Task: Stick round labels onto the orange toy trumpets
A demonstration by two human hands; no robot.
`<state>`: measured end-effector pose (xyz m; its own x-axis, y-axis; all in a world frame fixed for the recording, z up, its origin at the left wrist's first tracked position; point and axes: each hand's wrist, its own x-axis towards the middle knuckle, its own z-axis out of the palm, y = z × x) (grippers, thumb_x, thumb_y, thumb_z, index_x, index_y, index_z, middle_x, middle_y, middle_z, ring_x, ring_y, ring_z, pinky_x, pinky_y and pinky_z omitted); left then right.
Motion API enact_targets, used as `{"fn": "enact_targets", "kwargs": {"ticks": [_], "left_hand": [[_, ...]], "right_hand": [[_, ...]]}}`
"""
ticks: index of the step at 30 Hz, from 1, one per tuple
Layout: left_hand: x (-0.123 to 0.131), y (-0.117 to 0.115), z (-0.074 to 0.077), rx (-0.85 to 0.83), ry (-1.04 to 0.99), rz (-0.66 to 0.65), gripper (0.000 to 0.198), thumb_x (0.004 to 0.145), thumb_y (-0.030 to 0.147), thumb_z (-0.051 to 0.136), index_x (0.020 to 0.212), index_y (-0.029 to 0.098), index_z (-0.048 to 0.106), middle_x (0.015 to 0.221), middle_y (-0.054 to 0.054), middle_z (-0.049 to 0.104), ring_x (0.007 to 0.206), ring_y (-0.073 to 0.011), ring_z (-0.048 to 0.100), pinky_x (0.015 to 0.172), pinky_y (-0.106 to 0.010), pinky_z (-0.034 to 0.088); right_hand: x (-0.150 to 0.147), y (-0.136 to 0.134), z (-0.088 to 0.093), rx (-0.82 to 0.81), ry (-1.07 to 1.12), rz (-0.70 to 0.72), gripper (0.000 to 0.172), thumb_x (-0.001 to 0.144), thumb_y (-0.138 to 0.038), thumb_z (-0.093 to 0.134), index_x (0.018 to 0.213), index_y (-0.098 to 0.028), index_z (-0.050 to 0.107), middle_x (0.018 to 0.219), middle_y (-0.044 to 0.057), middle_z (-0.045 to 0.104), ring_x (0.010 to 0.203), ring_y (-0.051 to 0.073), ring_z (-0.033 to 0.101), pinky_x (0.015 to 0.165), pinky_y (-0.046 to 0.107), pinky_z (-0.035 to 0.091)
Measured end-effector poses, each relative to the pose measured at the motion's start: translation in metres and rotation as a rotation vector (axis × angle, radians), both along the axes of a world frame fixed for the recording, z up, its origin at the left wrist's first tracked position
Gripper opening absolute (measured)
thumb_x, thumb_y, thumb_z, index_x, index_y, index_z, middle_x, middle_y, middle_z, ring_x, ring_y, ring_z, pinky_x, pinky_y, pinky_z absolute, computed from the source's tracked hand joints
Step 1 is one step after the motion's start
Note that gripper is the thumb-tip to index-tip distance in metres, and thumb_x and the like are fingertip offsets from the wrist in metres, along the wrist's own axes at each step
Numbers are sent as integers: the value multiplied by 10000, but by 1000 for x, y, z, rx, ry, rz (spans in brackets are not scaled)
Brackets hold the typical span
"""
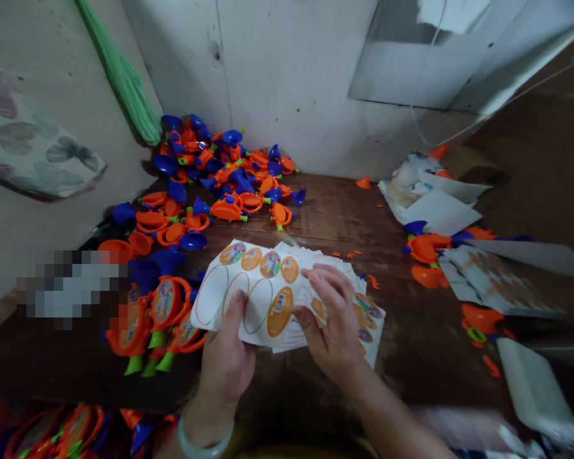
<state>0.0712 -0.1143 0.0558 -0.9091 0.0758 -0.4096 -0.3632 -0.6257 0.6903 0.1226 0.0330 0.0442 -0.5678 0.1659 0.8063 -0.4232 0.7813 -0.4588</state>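
Note:
My left hand (227, 357) grips a sticker sheet (210, 312) by its near edge, thumb on top. Orange and multicoloured oval stickers remain along the sheet's far row, while three ovals in the near row are bare outlines. At the right end of that row is an orange oval sticker (280, 312) with a barcode. My right hand (332, 312) hovers at the sheet's right edge, thumb tip close to this sticker, with thumb and forefinger apart; whether it touches is unclear. More sheets (375, 319) lie beneath, partly hidden by my right hand.
Orange and blue toy horns (229, 207) are heaped at the back left. Stickered horns (165, 306) lie left of my hands, others (76, 427) lower left. At right are a stack of sticker sheets (502, 280), crumpled paper (435, 197) and a white box-like object (530, 382).

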Motion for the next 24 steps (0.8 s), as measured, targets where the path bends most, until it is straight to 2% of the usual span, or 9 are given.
{"fn": "enact_targets", "kwargs": {"ticks": [2, 5, 9, 12, 14, 18, 21, 24], "left_hand": [[3, 2, 0, 24, 25, -11, 539, 961, 348, 842, 1483, 330, 709, 1375, -64, 836, 1379, -311, 748, 1224, -448, 571], [5, 3, -3, 16, -5, -6, 538, 934, 317, 871, 1451, 330, 724, 1353, -45, 845, 1353, -300, 765, 1210, -447, 584], [2, 3, -6, 4, -60, 8, 499, 938, 284, 856, 1423, 290, 741, 1294, -34, 863, 1215, -277, 828, 1168, -436, 613], [-1, 5, -7, 0, -69, 6, 529, 935, 291, 854, 1450, 280, 728, 1223, -49, 878, 1153, -292, 847, 1140, -455, 630], [-3, 6, -7, -9, -103, 4, 526, 939, 270, 835, 1454, 281, 727, 1188, -59, 884, 1113, -303, 858, 1115, -466, 645], [-6, 8, -6, 18, -197, -35, 529, 957, 194, 766, 1477, 272, 711, 1189, -79, 885, 1060, -314, 871, 1056, -474, 675], [-10, 6, -11, 84, -185, -96, 585, 915, 220, 825, 1486, 254, 706, 1242, -101, 873, 1084, -339, 865, 1014, -471, 692], [-20, 5, -27, 131, -123, -200, 651, 833, 288, 934, 1447, 199, 735, 1245, -133, 866, 1117, -373, 854, 981, -469, 704]], "right_hand": [[-4, 2, 1, 51, -62, -43, 654, 1099, -276, 667, 1697, -330, 408, 1206, 60, 812, 1206, 304, 709, 1019, 513, 528], [-7, 4, 0, 57, -58, -69, 727, 1097, -257, 693, 1729, -324, 340, 1007, -1, 862, 1022, 277, 780, 980, 501, 533], [-8, 4, 0, 148, 21, -48, 625, 1093, -168, 680, 1659, -306, 453, 944, -16, 884, 947, 241, 812, 941, 457, 594], [-7, 2, -1, 132, 29, -23, 488, 1062, -111, 698, 1499, -303, 601, 1021, 11, 889, 951, 220, 822, 853, 385, 672], [-7, 0, -2, 97, 30, -1, 460, 1037, -56, 693, 1420, -305, 648, 1064, 23, 887, 923, 202, 833, 805, 349, 701], [-11, 3, -4, 106, 78, 8, 549, 1002, 14, 660, 1448, -306, 643, 1040, 19, 888, 859, 192, 836, 782, 338, 723], [-13, 9, -6, 167, 166, -12, 624, 987, 17, 663, 1512, -315, 602, 951, -11, 880, 818, 194, 801, 771, 355, 713], [-6, 13, -14, 258, 196, 6, 498, 1034, -48, 651, 1435, -343, 663, 877, -38, 847, 837, 194, 757, 862, 413, 693]]}}
